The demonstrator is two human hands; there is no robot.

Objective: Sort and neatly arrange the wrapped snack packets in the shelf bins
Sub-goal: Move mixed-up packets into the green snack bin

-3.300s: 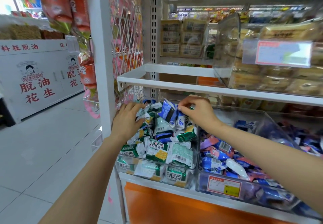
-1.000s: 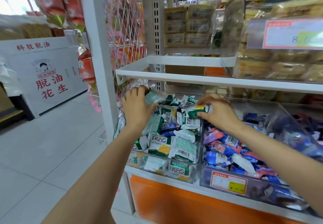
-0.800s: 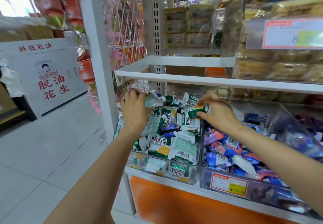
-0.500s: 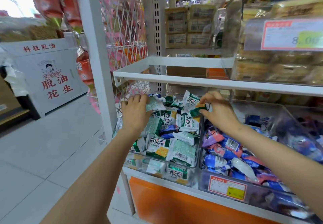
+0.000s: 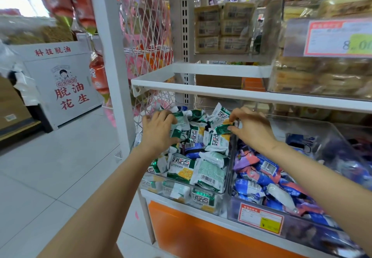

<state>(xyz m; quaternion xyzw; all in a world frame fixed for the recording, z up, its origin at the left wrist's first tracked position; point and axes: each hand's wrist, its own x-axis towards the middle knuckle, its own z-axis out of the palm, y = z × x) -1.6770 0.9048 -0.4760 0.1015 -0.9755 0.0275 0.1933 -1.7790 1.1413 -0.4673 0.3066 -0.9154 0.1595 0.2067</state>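
Observation:
A clear left bin (image 5: 181,192) is heaped with green-and-white snack packets (image 5: 209,172), with a few blue ones mixed in. My left hand (image 5: 159,131) lies over the pile's back left, fingers curled round a pale green packet (image 5: 182,122). My right hand (image 5: 251,127) is at the pile's back right edge and pinches a dark green packet (image 5: 223,129) between thumb and fingers. The clear right bin (image 5: 285,225) holds blue, purple and pink packets (image 5: 261,169).
A white shelf board (image 5: 231,93) hangs low just above both hands. On it stands a clear bin of yellow cakes (image 5: 322,76) with a price tag. A white upright post (image 5: 108,56) and wire mesh stand left. An orange panel (image 5: 201,237) is below.
Both hands stayed on the left bin's pile. My right hand lifted the dark green packet slightly toward the back, and my left hand shifted a little over the pale green packet.

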